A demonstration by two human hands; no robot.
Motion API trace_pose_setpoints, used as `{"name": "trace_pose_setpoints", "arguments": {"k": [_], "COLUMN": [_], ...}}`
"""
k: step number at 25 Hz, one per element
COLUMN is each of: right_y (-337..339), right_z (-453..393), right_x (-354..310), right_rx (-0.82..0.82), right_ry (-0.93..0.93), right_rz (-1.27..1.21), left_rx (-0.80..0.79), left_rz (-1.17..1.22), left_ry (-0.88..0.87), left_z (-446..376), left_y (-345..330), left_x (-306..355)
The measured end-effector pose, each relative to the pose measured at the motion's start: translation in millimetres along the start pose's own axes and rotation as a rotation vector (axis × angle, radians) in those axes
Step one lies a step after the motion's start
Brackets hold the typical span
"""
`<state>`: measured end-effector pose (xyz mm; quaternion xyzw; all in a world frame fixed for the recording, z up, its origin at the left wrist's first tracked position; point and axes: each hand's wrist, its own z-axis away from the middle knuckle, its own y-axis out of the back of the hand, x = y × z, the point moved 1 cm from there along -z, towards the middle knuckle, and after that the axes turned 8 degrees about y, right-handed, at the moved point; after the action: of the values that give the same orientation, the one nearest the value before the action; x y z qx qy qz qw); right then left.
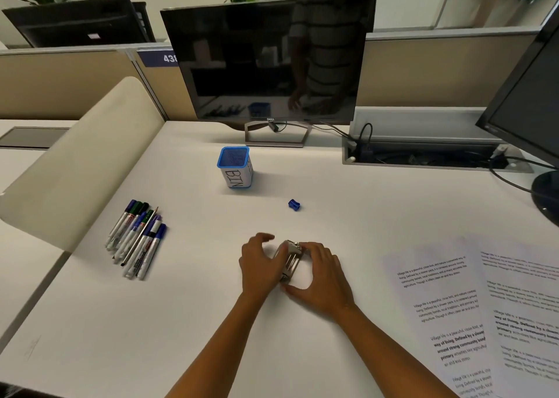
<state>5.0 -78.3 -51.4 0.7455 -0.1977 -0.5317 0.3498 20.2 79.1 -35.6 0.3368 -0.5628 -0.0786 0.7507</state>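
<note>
A small metal stapler (291,260) lies on the white desk (211,322) near the middle. My left hand (259,267) holds its left side with curled fingers. My right hand (320,276) grips its right side, fingers over the top end and thumb near the lower end. A small blue sharpener (294,204) lies farther back on the desk, apart from both hands.
A blue mesh cup labelled BIN (235,168) stands behind. Several markers and a pencil (137,239) lie in a heap at the left. Printed sheets (472,316) lie at the right. Behind stand a dark monitor (269,62), a second monitor (526,101) and a cable tray (423,152).
</note>
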Motion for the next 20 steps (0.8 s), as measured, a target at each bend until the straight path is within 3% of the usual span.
{"name": "trace_pose_setpoints", "arguments": {"k": [4, 8, 17, 20], "right_y": [-2, -5, 0, 2], "right_z": [-2, -3, -4, -4], "right_x": [2, 4, 1, -1], "right_rx": [-0.009, -0.024, -0.014, 0.000], "right_ry": [-0.028, -0.032, 0.002, 0.015], "right_rz": [0.007, 0.030, 0.026, 0.029], "left_rx": [-0.096, -0.220, -0.169, 0.000], "left_rz": [-0.036, -0.150, -0.068, -0.012], "left_ry": [-0.153, -0.147, -0.117, -0.127], "left_z": [-50, -95, -123, -128], "left_y": [-18, -49, -47, -2], "left_x": [37, 48, 33, 16]}}
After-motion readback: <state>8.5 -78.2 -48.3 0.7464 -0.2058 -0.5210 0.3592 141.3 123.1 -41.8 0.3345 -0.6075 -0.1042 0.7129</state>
